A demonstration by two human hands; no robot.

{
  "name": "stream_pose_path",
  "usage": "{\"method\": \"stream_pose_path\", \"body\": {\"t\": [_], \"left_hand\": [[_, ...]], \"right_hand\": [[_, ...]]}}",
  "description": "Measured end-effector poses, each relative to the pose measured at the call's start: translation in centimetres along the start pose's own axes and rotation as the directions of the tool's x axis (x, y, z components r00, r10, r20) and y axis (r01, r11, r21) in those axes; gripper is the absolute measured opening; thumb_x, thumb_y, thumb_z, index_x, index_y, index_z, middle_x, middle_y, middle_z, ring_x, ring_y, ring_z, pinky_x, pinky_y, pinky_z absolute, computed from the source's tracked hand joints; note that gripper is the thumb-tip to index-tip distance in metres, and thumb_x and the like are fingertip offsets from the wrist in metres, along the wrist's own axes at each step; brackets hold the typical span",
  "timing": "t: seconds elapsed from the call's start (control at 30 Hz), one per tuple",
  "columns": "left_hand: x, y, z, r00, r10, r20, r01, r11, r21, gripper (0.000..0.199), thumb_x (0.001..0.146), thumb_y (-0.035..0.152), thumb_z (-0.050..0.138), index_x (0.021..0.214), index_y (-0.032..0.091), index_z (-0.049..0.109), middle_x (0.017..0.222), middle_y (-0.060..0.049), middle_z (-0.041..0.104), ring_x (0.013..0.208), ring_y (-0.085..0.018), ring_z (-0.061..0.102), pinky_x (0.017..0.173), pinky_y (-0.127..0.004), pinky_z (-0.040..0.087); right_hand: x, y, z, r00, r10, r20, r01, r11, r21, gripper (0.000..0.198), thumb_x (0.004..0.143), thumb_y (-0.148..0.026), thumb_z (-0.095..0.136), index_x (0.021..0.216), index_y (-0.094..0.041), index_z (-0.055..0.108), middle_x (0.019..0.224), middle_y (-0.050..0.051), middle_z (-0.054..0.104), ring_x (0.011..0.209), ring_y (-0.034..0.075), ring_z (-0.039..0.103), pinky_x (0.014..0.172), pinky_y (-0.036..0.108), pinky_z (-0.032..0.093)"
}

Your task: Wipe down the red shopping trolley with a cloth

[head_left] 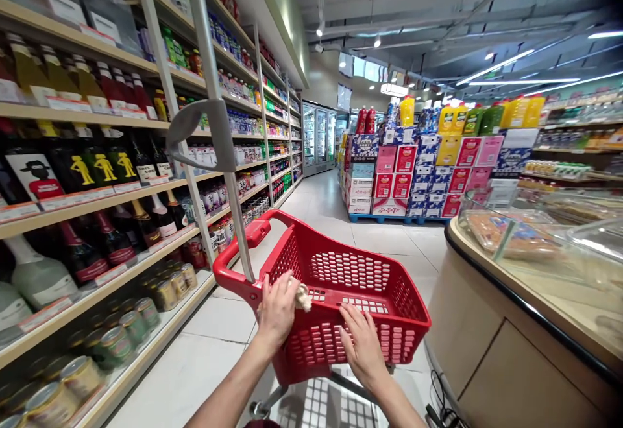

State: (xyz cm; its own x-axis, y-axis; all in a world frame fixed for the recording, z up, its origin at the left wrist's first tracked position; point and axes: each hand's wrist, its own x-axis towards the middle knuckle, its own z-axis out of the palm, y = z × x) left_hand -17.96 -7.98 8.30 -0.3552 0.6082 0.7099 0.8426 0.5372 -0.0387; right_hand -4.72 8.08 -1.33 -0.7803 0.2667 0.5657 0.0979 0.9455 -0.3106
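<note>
A red plastic shopping cart point(321, 324) with slotted walls stands in front of me, its basket showing nothing inside. My left hand point(278, 308) bends over the near rim beside the pole, closed on a crumpled cream cloth point(302, 296) that sticks out past the fingers. Against the near wall, my right hand point(363, 344) rests its fingertips at the rim, fingers stretched and slightly apart, holding nothing. A grey metal pole point(238, 227) with a grey loop-shaped bracket point(204, 136) rises from the cart's left end.
Shelves point(121, 198) of bottles and cans line the left side. To the right is a curved counter point(487, 331) with a glass top, cables point(440, 392) on the floor beside it. Stacked drink cartons point(392, 172) stand ahead, beside a tiled aisle point(318, 194) leading to glass-door fridges point(318, 133).
</note>
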Motion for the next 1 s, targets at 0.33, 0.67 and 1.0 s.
{"method": "stream_pose_path", "body": {"t": [0.33,0.67,1.0], "left_hand": [[0.8,3.8,1.4,0.984,0.078,0.16,-0.061,0.992,-0.107,0.042,0.069,0.006,0.041,0.106,0.018,0.056,0.115,-0.009,0.057,0.114,-0.021,0.045,0.099,-0.038,0.034],[0.3,2.6,1.0,0.969,0.027,0.245,0.053,0.948,-0.312,0.044,0.071,0.005,0.038,0.114,0.014,0.047,0.121,-0.012,0.052,0.113,-0.02,0.047,0.097,-0.042,0.037],[2.5,4.7,1.3,0.959,-0.138,0.246,0.227,0.895,-0.383,0.027,0.071,0.006,0.044,0.092,0.017,0.059,0.104,-0.008,0.058,0.099,-0.019,0.054,0.085,-0.035,0.045]], "right_hand": [[-0.3,-2.0,0.0,0.994,0.046,-0.095,-0.04,0.998,0.056,0.041,0.086,-0.029,0.035,0.125,-0.021,0.044,0.128,0.005,0.047,0.121,0.02,0.039,0.101,0.046,0.028],[0.8,-3.1,-1.7,0.99,0.129,-0.053,-0.122,0.984,0.127,0.042,0.083,-0.028,0.037,0.124,-0.021,0.045,0.122,0.006,0.053,0.115,0.02,0.045,0.099,0.044,0.03],[2.5,-3.8,-2.4,0.974,0.223,-0.034,-0.211,0.953,0.215,0.033,0.086,-0.033,0.036,0.113,-0.027,0.054,0.107,0.003,0.061,0.1,0.017,0.053,0.089,0.038,0.035]]}}
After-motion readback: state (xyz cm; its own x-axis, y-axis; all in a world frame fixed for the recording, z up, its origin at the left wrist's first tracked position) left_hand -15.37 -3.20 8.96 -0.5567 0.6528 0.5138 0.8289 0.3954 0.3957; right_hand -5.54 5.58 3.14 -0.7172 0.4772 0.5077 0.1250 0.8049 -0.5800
